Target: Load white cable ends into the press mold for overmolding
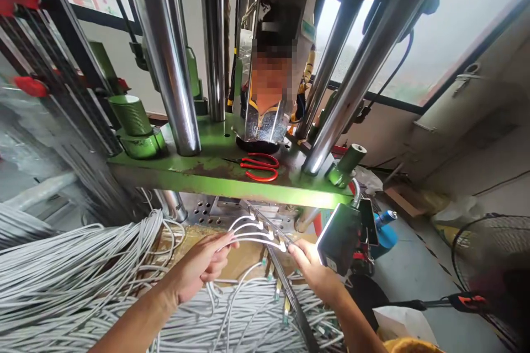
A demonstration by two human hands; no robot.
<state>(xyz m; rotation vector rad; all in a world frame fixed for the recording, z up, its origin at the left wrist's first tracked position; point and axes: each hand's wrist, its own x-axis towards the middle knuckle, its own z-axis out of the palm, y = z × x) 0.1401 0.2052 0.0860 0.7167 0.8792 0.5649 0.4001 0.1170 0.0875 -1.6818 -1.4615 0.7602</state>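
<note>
My left hand [205,262] is closed around several white cables [248,234], whose ends run up to a thin metal bar [269,226] just under the green press plate [215,176]. My right hand [308,265] pinches the near end of that bar, fingers closed on it beside the last cable plug. The bar slants from the mould area down toward me. A large pile of white cables [83,276] lies beneath and left of both hands.
Chrome press columns [174,66] rise from the green plate, where red-handled scissors [260,166] lie. A black control box [342,237] hangs right of my right hand. A fan [492,270] stands at the far right on the floor. Black racks line the left.
</note>
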